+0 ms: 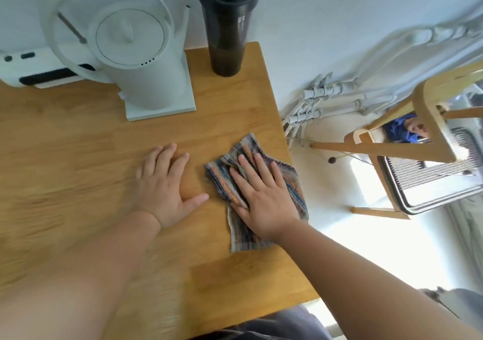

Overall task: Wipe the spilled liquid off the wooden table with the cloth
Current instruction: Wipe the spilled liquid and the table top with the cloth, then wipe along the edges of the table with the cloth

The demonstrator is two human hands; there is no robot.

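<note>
A crumpled striped cloth (294,183) in blue, orange and grey lies near the right edge of the wooden table (78,136). My right hand (261,196) presses flat on the cloth with its fingers straight and spread. Just left of the cloth, my left hand (167,188) rests flat on the bare wood, fingers straight, thumb pointing at the cloth. No liquid shows on the table; the frame is slightly blurred.
A white kettle on a square base (141,60) and a tall dark bottle (227,26) stand at the back of the table. A white device (39,70) lies at the back left. Right of the table's edge are white pipes (326,99) and a wooden chair (418,136).
</note>
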